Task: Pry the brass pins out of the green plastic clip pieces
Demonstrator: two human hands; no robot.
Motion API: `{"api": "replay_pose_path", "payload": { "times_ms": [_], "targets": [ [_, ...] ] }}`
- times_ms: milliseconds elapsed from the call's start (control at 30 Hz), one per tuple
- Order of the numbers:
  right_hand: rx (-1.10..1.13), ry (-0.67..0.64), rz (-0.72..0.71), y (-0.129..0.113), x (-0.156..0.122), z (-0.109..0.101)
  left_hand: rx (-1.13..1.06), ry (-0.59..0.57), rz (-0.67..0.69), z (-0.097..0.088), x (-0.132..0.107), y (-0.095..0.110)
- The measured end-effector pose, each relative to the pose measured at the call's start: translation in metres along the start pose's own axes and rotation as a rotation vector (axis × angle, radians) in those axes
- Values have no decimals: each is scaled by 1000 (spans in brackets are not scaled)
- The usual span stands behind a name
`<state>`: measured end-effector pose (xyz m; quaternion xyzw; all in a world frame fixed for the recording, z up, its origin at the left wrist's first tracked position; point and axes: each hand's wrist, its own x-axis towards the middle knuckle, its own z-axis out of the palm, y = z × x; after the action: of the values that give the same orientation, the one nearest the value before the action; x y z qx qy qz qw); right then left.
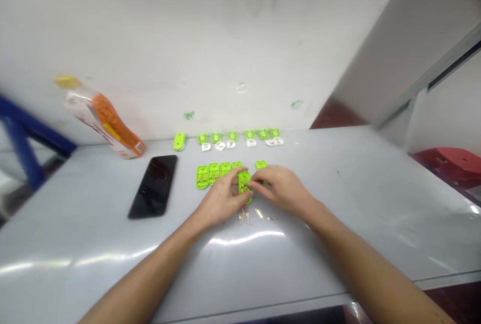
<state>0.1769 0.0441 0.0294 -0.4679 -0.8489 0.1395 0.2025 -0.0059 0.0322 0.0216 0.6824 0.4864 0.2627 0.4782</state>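
My left hand [221, 201] and my right hand [280, 189] meet over a bright green plastic piece [244, 186], which stands tilted, with fingertips of both hands pinching it from either side. Just beyond my hands lies a row of several similar green pieces [213, 174], the leftmost nearly touching my left hand's reach. Another green piece [261, 165] sits partly behind my right fingers. Small gold pins [245, 217] lie on the table just below my left hand. Farther back stands a row of small green pieces [233, 136] with white tags [230, 144] in front.
A black smartphone [153, 186] lies left of my hands. An orange-and-white plastic bottle [105, 123] lies at the back left against a white wall [210, 38]. A grey table [338, 214] has a blue metal frame [22, 136] left and a red box [447, 164] right.
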Motion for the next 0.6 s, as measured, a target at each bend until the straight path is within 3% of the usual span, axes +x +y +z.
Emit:
{"api": "replay_pose_path", "payload": {
  "times_ms": [133, 233, 433, 600],
  "targets": [
    [21, 66, -28, 1, 1, -2, 6, 11, 23, 0, 0, 1],
    [131, 51, 7, 5, 1, -9, 177, 42, 109, 2, -1, -4],
    [281, -263, -1, 15, -2, -27, 996, 212, 557, -2, -1, -9],
    [322, -442, 30, 20, -5, -31, 1270, 160, 783, -11, 2, -7]
  ]
}}
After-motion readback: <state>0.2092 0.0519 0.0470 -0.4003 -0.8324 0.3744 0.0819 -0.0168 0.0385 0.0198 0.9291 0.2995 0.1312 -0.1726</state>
